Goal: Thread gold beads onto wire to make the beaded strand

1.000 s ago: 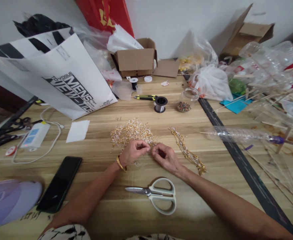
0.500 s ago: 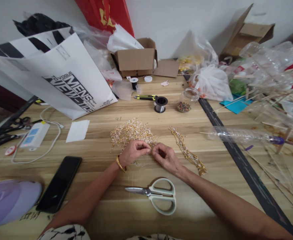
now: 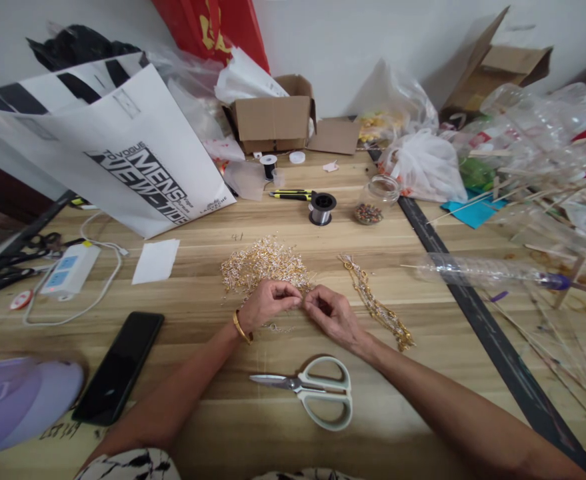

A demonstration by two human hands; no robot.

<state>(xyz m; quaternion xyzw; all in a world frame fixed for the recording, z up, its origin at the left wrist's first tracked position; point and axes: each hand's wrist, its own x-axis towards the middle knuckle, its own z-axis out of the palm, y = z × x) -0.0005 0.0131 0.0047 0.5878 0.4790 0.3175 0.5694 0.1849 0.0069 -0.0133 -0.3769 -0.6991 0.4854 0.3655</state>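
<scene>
Left hand: the left hand (image 3: pixel 271 305), wearing a gold-coloured bracelet (image 3: pixel 241 328) at the wrist, has its thumb and fingertips pressed together; whatever lies between them is too small to make out
Right hand: the right hand (image 3: pixel 333 315) is likewise bent into a pinch, its fingertips just beside those of the left; what it grips cannot be told
Bead heap: a loose, glittering heap of tiny gold and pale beadlike pieces (image 3: pixel 260 262) lies on the pale wood-grained table (image 3: pixel 213 417), just beyond the left hand, its near edge partly covered by that hand
Short chain: a thin silvery length of chain (image 3: pixel 281 328) lies on the near side of the left hand
Strands: a bundle of gold and silver beaded strands (image 3: pixel 374 301) stretches slantwise to the right of the right hand, apart from it
Scissors: a pair of scissors with cream-white loop handles (image 3: pixel 299 385) lies nearer the person, blades pointing left
Wire spool: a black spool of silvery wire (image 3: pixel 321 213) stands beyond the heap, near a yellow-and-black utility knife (image 3: pixel 291 195)
Jar: a clear round jar with mixed coloured beads (image 3: pixel 367 213) stands right of the spool
Phone: a black smartphone (image 3: pixel 121 367) lies left of the left forearm
</scene>
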